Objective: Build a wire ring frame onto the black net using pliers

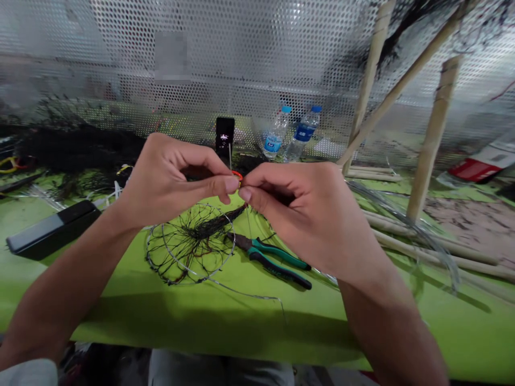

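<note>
Both hands meet in mid-air near the middle of the view. My left hand (pixel 181 179) pinches a small red-orange ring (pixel 237 175), and a thin metal rod (pixel 230 156) stands up beside its fingertips. My right hand (pixel 306 209) is closed at the fingertips against the same ring; what exactly lies between its fingers is hidden. Below them a dark net (pixel 197 230) with a wire hoop rests on the green table (pixel 181 316), its gathered end rising toward my right fingers. Pliers with green and black handles (pixel 277 260) lie right of the net.
A phone (pixel 225 133) and two plastic bottles (pixel 273 136) (pixel 304 131) stand behind the hands, before a perforated metal sheet (pixel 225 59). A black box (pixel 54 228) lies at left. Wooden poles (pixel 434 139) and clear tubing (pixel 422 236) are at right.
</note>
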Demonstrator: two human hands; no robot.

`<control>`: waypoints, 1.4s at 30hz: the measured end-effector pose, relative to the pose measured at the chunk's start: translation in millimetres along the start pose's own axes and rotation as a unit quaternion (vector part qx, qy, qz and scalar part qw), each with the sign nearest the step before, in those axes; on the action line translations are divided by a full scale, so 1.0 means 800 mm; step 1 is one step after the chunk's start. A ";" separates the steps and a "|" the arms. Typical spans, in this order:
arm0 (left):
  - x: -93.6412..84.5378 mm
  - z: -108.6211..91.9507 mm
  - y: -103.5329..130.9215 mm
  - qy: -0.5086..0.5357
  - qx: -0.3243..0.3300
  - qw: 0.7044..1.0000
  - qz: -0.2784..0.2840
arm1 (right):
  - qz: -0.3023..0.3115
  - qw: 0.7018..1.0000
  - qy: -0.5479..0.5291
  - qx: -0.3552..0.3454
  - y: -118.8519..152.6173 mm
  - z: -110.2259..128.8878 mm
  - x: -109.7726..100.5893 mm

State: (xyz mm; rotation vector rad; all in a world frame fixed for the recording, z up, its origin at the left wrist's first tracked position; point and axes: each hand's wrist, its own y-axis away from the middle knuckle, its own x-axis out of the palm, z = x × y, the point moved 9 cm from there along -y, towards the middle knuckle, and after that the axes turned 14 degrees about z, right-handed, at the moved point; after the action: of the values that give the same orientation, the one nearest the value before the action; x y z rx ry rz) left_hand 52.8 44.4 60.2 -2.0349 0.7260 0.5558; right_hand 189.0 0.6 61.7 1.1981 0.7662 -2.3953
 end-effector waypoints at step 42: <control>0.017 -0.045 0.003 -0.333 0.138 0.933 -0.007 | -0.021 0.999 -0.002 0.029 0.001 -0.010 -0.011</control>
State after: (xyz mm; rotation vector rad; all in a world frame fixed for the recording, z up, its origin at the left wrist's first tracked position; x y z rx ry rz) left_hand 65.3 8.8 69.0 -1.4493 0.3470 1.0065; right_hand 199.6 5.2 64.4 1.2114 0.7324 -2.4701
